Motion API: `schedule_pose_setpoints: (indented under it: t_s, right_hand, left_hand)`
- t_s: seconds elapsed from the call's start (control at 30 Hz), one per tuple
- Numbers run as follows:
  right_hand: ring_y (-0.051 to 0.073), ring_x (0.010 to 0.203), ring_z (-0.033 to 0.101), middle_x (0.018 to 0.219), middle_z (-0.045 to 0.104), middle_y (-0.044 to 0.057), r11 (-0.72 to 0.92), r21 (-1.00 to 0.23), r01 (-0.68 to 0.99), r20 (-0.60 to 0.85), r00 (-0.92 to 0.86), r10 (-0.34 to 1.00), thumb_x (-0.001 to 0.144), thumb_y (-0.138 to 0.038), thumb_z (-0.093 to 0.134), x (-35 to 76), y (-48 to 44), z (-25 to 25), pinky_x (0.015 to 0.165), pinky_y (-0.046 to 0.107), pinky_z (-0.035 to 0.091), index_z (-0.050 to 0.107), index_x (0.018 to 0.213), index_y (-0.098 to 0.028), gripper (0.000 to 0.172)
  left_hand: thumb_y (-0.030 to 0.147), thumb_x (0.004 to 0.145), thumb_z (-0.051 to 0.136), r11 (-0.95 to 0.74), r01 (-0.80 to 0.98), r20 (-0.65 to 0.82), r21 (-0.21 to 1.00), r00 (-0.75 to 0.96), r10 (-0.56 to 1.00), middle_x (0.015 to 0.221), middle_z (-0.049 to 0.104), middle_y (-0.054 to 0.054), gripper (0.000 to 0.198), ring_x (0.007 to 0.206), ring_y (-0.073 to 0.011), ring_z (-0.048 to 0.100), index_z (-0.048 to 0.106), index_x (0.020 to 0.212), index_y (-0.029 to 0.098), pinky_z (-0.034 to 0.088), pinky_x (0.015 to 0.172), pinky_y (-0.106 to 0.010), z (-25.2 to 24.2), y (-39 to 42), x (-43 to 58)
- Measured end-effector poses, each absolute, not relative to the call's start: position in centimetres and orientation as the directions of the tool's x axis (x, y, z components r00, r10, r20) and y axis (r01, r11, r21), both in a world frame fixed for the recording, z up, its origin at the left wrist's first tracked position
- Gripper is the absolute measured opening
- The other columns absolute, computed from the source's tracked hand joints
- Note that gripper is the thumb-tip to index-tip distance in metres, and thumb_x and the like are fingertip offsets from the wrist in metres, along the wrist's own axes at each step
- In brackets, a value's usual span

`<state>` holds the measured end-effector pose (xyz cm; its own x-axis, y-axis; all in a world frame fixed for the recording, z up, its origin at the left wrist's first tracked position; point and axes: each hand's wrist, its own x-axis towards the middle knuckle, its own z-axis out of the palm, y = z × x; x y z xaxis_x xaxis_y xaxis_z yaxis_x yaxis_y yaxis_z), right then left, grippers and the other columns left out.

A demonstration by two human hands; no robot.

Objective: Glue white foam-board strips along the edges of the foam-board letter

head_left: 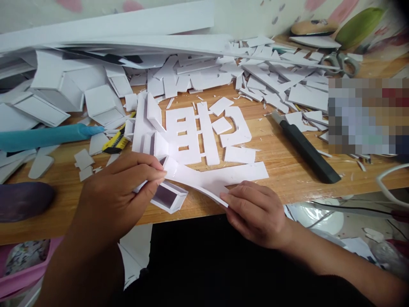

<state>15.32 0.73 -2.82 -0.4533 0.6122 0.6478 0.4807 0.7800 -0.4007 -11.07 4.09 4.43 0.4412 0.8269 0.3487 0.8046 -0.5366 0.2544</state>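
A thin strip of white foam board (pixel 191 179) is stretched and slightly bent between my hands, near the front edge of the table. My left hand (pixel 124 187) pinches its left end between thumb and fingers, over a folded white box-shaped piece (pixel 171 197) with open hollows. My right hand (pixel 255 209) grips the strip's right end, fingers closed. Behind the strip lie flat white cut-outs, among them a piece with rectangular slots (pixel 182 140) and a curved piece (pixel 236 128). Another flat white strip (pixel 246 172) lies just beyond my right hand.
A black-handled knife (pixel 308 147) lies at right, a yellow-black cutter (pixel 119 138) at left beside a blue tube-like tool (pixel 47 135). White scraps (pixel 204 76) and scissors (pixel 341 64) are at the back. A dark purple object (pixel 25 202) and pink bin (pixel 54 251) are at left.
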Motion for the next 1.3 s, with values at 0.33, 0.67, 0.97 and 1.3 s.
schedule_pose_setpoints:
  t_s: [0.33, 0.67, 0.97, 1.3]
  right_hand:
    - [0.020, 0.069, 0.066, 0.075, 0.070, 0.010, 0.780, -0.407, 0.476, 0.641, -0.460, 0.615, 0.084, -0.012, 0.061, 15.3, 0.6, -2.7, 0.062, 0.032, 0.058, 0.066, 0.096, -0.010, 0.013]
    - [0.019, 0.066, 0.064, 0.072, 0.068, 0.007, 0.787, -0.394, 0.475, 0.635, -0.479, 0.606, 0.085, -0.012, 0.059, 15.1, 0.6, -2.6, 0.059, 0.031, 0.056, 0.064, 0.095, -0.013, 0.011]
    - [0.020, 0.065, 0.062, 0.070, 0.067, 0.008, 0.809, -0.364, 0.462, 0.655, -0.490, 0.575, 0.084, -0.010, 0.060, 15.0, 0.8, -2.9, 0.056, 0.032, 0.054, 0.063, 0.095, -0.011, 0.012]
    - [0.019, 0.065, 0.060, 0.070, 0.065, 0.007, 0.808, -0.366, 0.462, 0.646, -0.498, 0.578, 0.085, -0.011, 0.059, 15.1, 0.8, -2.8, 0.057, 0.032, 0.053, 0.062, 0.095, -0.013, 0.011]
  left_hand:
    - [0.020, 0.087, 0.055, -0.499, 0.817, 0.359, 0.288, 0.392, 0.847, 0.095, 0.066, 0.005, 0.014, 0.086, -0.0146, 0.065, 0.065, 0.084, 0.030, 0.050, 0.072, -0.030, 4.1, 4.1, -11.1]
    - [0.022, 0.089, 0.053, -0.544, 0.802, 0.340, 0.246, 0.454, 0.823, 0.091, 0.066, 0.004, 0.016, 0.085, -0.0138, 0.064, 0.063, 0.078, 0.028, 0.048, 0.070, -0.029, 4.9, 4.5, -10.9]
    - [0.023, 0.088, 0.050, -0.568, 0.787, 0.265, 0.241, 0.510, 0.819, 0.091, 0.068, 0.005, 0.019, 0.081, -0.0147, 0.065, 0.065, 0.078, 0.029, 0.046, 0.068, -0.028, 5.5, 5.5, -11.2]
    - [0.038, 0.083, 0.047, -0.528, 0.820, 0.101, 0.220, 0.519, 0.849, 0.075, 0.067, 0.003, 0.027, 0.064, -0.0141, 0.060, 0.065, 0.066, 0.026, 0.039, 0.056, -0.027, 6.6, 7.1, -11.2]
